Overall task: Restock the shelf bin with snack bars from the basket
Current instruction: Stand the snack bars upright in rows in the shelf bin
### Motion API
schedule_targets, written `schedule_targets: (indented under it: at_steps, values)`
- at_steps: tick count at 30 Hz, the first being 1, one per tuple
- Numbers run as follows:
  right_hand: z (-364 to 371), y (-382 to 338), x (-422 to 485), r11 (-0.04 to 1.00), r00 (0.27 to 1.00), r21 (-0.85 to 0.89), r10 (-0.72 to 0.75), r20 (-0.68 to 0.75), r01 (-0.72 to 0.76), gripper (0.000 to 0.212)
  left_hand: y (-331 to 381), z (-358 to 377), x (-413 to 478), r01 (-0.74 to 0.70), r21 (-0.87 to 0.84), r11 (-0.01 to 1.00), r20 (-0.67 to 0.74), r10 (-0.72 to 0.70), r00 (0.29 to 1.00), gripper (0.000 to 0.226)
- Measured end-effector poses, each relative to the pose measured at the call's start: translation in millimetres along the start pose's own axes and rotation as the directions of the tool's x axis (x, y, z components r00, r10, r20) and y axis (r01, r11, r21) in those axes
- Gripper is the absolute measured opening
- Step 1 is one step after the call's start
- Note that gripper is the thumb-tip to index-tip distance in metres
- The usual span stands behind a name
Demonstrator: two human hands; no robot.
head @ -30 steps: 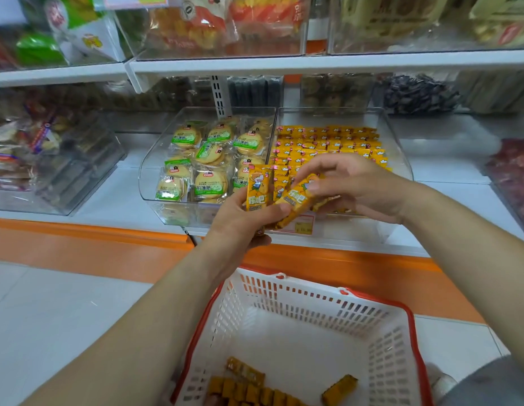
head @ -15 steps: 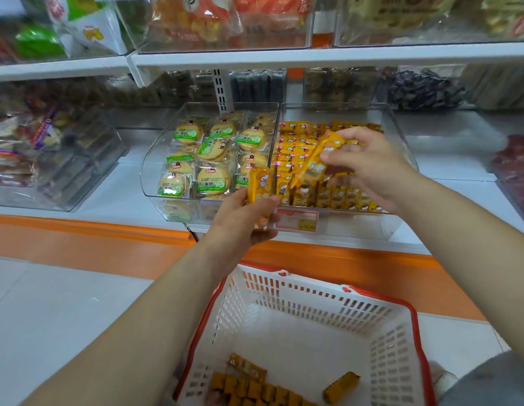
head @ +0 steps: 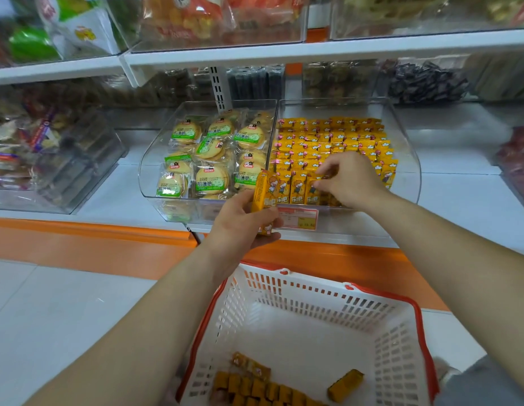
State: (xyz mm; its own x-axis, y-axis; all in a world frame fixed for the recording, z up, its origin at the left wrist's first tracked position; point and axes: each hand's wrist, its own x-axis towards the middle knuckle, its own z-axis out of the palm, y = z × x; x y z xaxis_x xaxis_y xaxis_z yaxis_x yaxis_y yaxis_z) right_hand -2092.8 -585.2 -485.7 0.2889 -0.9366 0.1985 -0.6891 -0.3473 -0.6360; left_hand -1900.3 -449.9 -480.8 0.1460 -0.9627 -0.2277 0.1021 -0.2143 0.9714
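The left hand [head: 240,221] held one yellow snack bar [head: 262,200] upright, just in front of the clear shelf bin [head: 407,159]. The right hand [head: 347,180] pinched a bar in the bin's front row. More bars lay in the white basket [head: 401,332] below

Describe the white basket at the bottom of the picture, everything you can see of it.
The basket looks like white plastic, its walls pierced by rows of slots and its rim edged in red. It sits low, below the orange shelf base, open side up, between the person's forearms; neither hand touches it. Its floor is mostly bare. A row of yellow-orange snack bars lies along the near edge, and one loose bar lies tilted to their right. The near edge is cut off by the frame.
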Motion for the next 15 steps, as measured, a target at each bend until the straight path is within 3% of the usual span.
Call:
schedule_targets:
  at_steps: [7, 11, 13, 15]
  values:
    - [11.6, -7.6, 2.1, 0.998, 1.000, -0.053, 0.023, -0.015, -0.024, 0.022, 3.9, 1.2, -3.1, -0.001, -0.003, 1.000, -0.010, 0.001, 1.000, 0.020]
    - [-3.6, -23.2, -4.8, 0.967, 0.993, -0.253, -0.059, -0.104, 0.031, 0.029, 6.8, 2.5, -3.7, 0.005, 0.010, 1.000, -0.009, -0.005, 1.000, 0.022]
    - [-13.0, -34.0, -9.8, 0.995, 0.990, -0.042, -0.097, -0.099, 0.093, 0.019, 7.7, 4.1, -3.2, 0.010, 0.011, 1.000, 0.002, -0.010, 1.000, 0.025]
    - [-19.5, -45.8, -19.6, 0.942, 0.997, 0.335, -0.035, 0.076, 0.007, 0.012, 7.5, 7.0, -3.1, 0.019, 0.011, 1.000, 0.013, -0.019, 1.000, 0.029]
